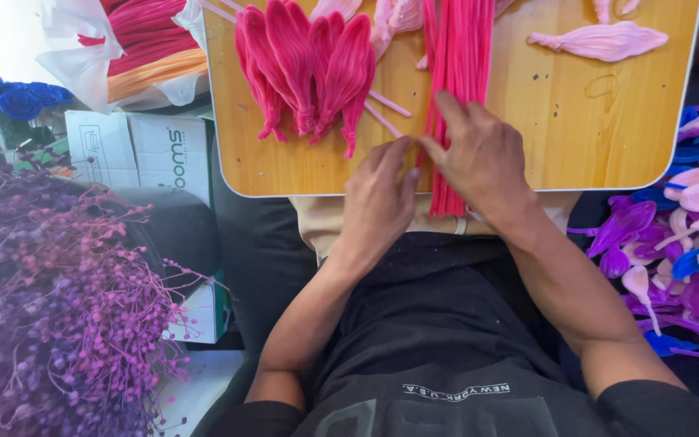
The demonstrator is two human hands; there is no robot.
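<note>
Both forearms bare, reaching fwd from the body and converging toward centre. Left hand (378,198) back-up, fingers curled loosely, index & thumb tips pinched together up front. Right hand (479,158) just beside it, almost touching, palm down w/ fingers spread & pressed flat, wrist angled inward, index stretched furthest fwd.

Wooden lap board (600,137), hot-pink petal shapes (305,69), pink chenille stems (456,57), pale pink petal (600,40)
</note>
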